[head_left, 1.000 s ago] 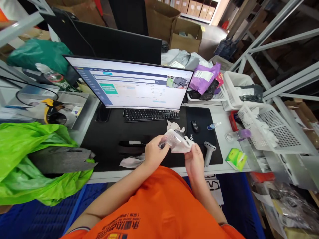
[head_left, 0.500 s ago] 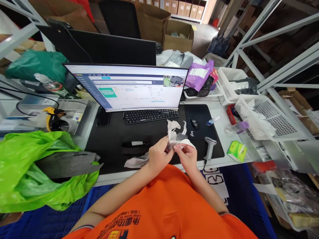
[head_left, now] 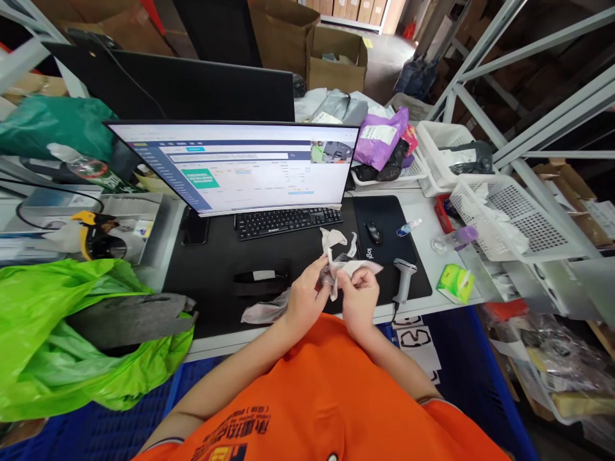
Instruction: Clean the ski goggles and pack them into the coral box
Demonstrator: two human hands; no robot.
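Observation:
My left hand (head_left: 306, 293) and my right hand (head_left: 359, 296) are close together above the desk's front edge. Between them is crumpled white tissue-like wrapping (head_left: 332, 239), pinched by both hands. A greyish, see-through bit shows within its folds; what it is I cannot make out. To the left of my left hand, a pale crumpled piece of wrapping (head_left: 266, 310) lies on the black desk mat (head_left: 206, 288). A dark, slim object with a white label (head_left: 263, 275) rests just beyond it. The barcode scanner (head_left: 404, 282) stands to the right of my right hand.
A monitor (head_left: 240, 166), keyboard (head_left: 288, 222) and mouse (head_left: 373, 233) are ahead. On the left, a green plastic bag (head_left: 43, 333) holds grey cloth. White baskets (head_left: 519, 218), a tissue pack (head_left: 455, 283) and small bottles line the right side.
My right hand has curled more tightly and pulled part of the white wrapping out to the right. More of the greyish see-through bit shows near my left fingers. The view has shifted slightly.

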